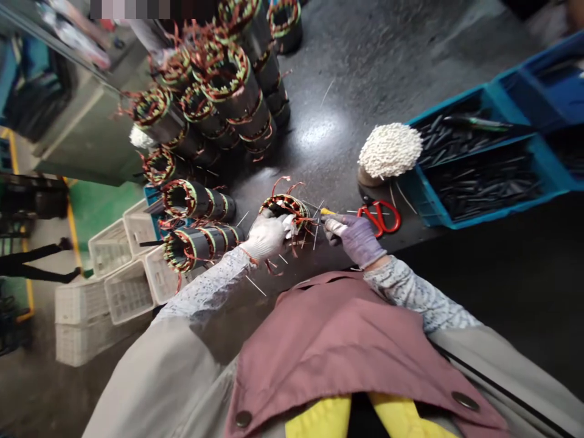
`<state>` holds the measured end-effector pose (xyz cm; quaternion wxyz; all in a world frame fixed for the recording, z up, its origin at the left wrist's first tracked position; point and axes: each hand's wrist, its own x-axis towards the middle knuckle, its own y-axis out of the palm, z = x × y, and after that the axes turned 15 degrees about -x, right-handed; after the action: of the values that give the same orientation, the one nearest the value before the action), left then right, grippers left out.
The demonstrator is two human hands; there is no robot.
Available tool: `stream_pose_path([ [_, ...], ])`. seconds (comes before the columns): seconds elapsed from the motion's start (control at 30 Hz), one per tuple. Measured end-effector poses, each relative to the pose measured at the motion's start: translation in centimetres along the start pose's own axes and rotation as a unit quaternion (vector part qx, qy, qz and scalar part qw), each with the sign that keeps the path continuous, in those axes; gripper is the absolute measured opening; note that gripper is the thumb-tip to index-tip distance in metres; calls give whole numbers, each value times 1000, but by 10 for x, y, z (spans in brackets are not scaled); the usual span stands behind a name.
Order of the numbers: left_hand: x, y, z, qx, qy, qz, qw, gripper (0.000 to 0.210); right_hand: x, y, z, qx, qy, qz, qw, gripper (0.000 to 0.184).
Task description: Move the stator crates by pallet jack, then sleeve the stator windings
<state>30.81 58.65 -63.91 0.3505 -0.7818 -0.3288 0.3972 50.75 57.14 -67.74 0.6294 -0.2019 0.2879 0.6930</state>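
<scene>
A dark, worn tabletop (356,73) is catching a bright glare and carrying stacked wire-wound cylinders (246,109) on the left; on the right, blue bins (426,204) are holding black pieces (490,179), with a white bundle (391,149) standing just beside them and red-handled scissors (396,219) lying near it. White crates (79,304) are standing below, near a green patch of floor (103,207). The white-gloved left hand (266,234) is resting bent fingers at the rim of a single wound ring (301,210), their grip impossible to tell, while the purple-gloved right hand (360,237), just beside it, is gripping a yellow-ended tool (326,212) with curled fingers.
</scene>
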Motion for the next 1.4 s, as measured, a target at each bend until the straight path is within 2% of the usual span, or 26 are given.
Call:
stream_pose_path([
  [0.13, 3, -5, -3, 36, 18, 36, 999, 33, 4, 4, -1, -37, -46, -22, 998, 46],
  [0.27, 4, -1, -1, 36, 1, 43, 998, 31, 8, 1, 1, -161, -126, -14, 979, 36],
  [0.43, 4, 2, -2, 32, 24, 12, 999, 27, 15, 9, 5, -349, -234, -34, 907, 15],
  [0.5, 1, 1, -2, 16, 32, 9, 999, 27, 16, 12, 3, -360, -245, -29, 900, 16],
  [0.57, -5, -3, 1, -14, 40, 0, 999, 37, 15, 7, -1, -356, -250, -21, 900, 23],
  [0.7, -22, -13, 12, -135, 22, -80, 987, 59, 14, -9, -9, -382, -277, -59, 880, 38],
  [0.8, -22, -18, 15, -197, -8, -104, 975, 42, 17, 4, -12, -388, -277, -51, 878, 28],
  [0.87, -16, -21, 10, -127, -65, -96, 985, 36, 18, 19, -12, -386, -276, -41, 879, 25],
  [0.93, -10, -27, 1, 11, -98, -48, 994, 37, 20, 20, -12, -386, -293, -33, 874, 25],
  [1.0, -8, -35, -3, 116, -65, 35, 991, 38, 20, -5, -12, -400, -315, -67, 858, 28],
  [1.07, -9, -44, 0, 133, -4, 102, 986, 41, 17, -56, -11, -435, -301, -160, 833, 32],
  [1.13, -10, -49, 6, 120, 43, 148, 981, 47, 12, -120, -9, -492, -237, -268, 794, 33],
  [1.17, -9, -50, 7, 123, 50, 161, 978, 52, 12, -151, -8, -526, -192, -298, 773, 33],
  [1.23, -4, -47, 5, 155, 23, 171, 973, 56, 16, -201, -4, -581, -120, -316, 740, 33],
  [1.3, 2, -39, -3, 195, -32, 162, 967, 51, 29, -229, 0, -613, -100, -301, 724, 31],
  [1.4, 9, -26, -14, 219, -77, 154, 960, 40, 51, -237, 5, -659, -76, -262, 701, 21],
])
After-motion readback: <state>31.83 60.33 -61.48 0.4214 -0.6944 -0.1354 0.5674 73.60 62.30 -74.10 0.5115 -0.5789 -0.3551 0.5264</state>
